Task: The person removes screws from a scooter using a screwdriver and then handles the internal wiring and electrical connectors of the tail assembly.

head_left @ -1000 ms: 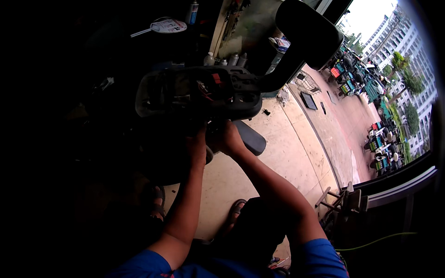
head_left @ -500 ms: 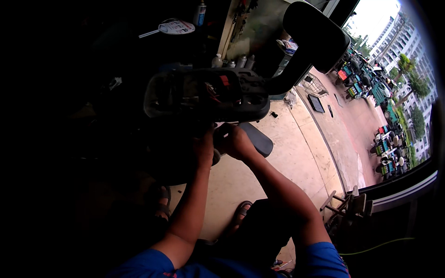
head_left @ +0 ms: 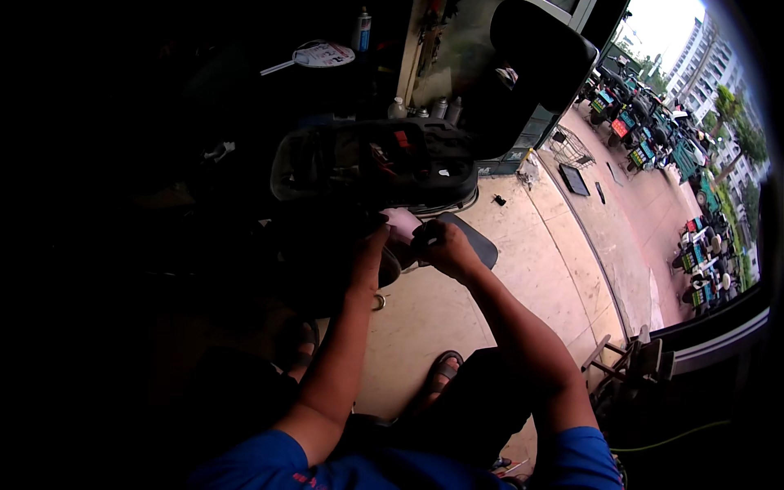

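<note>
A dark vehicle body [head_left: 314, 245], apparently a scooter, is deep in shadow, with an open moulded compartment [head_left: 416, 159] holding red items and a raised black padded seat part [head_left: 535, 57] above. My left hand [head_left: 369, 253] is curled at the body's right edge, its fingertips in shadow beside a pale pinkish patch [head_left: 400, 222] that I cannot identify. My right hand [head_left: 447, 249] is closed on a small dark thing too obscure to name, over a flat black padded piece [head_left: 482, 245].
Spray cans [head_left: 439, 109], a fan-shaped object [head_left: 322, 53] and a cabinet stand behind. A wire basket [head_left: 572, 145] and black tray [head_left: 574, 180] lie by the doorway, parked scooters [head_left: 621, 126] outside. A wooden stool [head_left: 621, 359] is at right.
My hands and the scooter appear further right in view. My right hand has drawn right and turned over the padded piece, and the pale pinkish patch now shows between my hands.
</note>
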### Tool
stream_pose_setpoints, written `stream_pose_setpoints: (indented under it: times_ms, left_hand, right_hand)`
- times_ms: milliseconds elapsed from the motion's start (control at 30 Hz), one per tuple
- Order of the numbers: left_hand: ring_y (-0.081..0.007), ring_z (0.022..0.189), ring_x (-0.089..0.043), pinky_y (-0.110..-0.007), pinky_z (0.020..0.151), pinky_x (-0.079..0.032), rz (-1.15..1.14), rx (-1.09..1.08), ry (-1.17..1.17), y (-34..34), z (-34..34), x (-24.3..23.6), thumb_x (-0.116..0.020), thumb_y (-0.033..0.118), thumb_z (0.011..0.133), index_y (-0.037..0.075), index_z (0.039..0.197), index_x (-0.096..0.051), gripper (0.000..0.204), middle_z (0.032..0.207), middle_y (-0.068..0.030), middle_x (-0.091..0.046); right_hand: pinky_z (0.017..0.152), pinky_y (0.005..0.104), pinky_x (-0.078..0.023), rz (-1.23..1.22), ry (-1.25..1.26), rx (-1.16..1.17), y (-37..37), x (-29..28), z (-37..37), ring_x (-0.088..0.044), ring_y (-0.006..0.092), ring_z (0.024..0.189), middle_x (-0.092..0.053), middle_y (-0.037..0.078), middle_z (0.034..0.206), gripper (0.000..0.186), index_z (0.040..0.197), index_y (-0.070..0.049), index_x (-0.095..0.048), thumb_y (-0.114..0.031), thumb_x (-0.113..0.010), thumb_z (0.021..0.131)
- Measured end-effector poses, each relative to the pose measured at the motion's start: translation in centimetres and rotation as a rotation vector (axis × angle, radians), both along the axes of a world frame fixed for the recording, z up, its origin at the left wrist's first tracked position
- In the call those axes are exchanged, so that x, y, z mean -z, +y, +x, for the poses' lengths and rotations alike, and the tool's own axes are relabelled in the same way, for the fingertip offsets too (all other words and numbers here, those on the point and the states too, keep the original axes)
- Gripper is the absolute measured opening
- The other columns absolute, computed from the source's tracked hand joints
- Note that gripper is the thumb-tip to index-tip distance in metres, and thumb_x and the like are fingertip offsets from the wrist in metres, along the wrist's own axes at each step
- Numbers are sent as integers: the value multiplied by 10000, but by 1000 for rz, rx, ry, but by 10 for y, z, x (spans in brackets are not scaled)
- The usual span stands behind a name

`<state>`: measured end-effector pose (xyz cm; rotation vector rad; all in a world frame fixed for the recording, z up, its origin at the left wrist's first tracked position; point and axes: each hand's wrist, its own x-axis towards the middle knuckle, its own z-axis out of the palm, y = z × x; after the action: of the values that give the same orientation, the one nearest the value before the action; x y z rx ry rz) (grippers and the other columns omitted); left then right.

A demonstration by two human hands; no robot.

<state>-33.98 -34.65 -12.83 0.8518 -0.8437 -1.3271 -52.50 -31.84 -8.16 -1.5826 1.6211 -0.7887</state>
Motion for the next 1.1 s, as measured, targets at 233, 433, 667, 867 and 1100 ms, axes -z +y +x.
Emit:
stream_pose_setpoints:
  times_ms: [233, 433, 667, 867, 1100]
  left_hand:
    - [-139, 1074, -643, -298, 985, -491, 42, 75, 110, 35, 31, 0, -698, 11, 927, 62, 1242, -683, 320, 1161, -18, -711]
    - [-188, 1010, -688, -357, 891, -546, 186, -112, -435, 94, 81, 36, -593, -6, 958, -11, 1161, -682, 222, 1085, -106, -718]
    - [-429, 1024, -637, -482, 876, -534, -396, -221, -1285, 75, 99, 71, -556, -62, 835, -3, 968, -689, 197, 1070, -214, -663]
    - [-431, 1037, -598, -502, 890, -508, -374, -181, -1435, 72, 99, 72, -553, -15, 853, 22, 904, -642, 109, 1033, -201, -627]
    - [-419, 1004, -632, -501, 878, -536, -334, -110, -1547, 79, 103, 38, -625, 48, 884, 27, 948, -663, 77, 1013, -189, -647]
  right_hand:
    - [743, 308, -560, 55, -290, 107, 14, 6, -23, -698, 161, 797, -735, 103, 900, 328, 1042, 42, -692, -157, -811, 810]
    - [577, 318, -519, 402, -11, -55, 40, 18, -13, -650, 128, 585, -666, 48, 653, 199, 821, 0, -704, -191, -759, 799]
    - [694, 425, -590, 905, 805, -699, 62, 176, 60, -749, 242, 841, -731, 90, 827, 167, 916, -79, -737, -229, -670, 888]
    - [953, 408, -595, 681, 653, -360, 148, 283, 104, -724, 347, 1149, -757, 201, 1171, 315, 1088, -58, -802, -167, -661, 828]
    - [940, 417, -598, 653, 729, -467, 164, 295, 79, -726, 349, 1135, -766, 191, 1139, 256, 1035, -77, -811, -173, -707, 823]
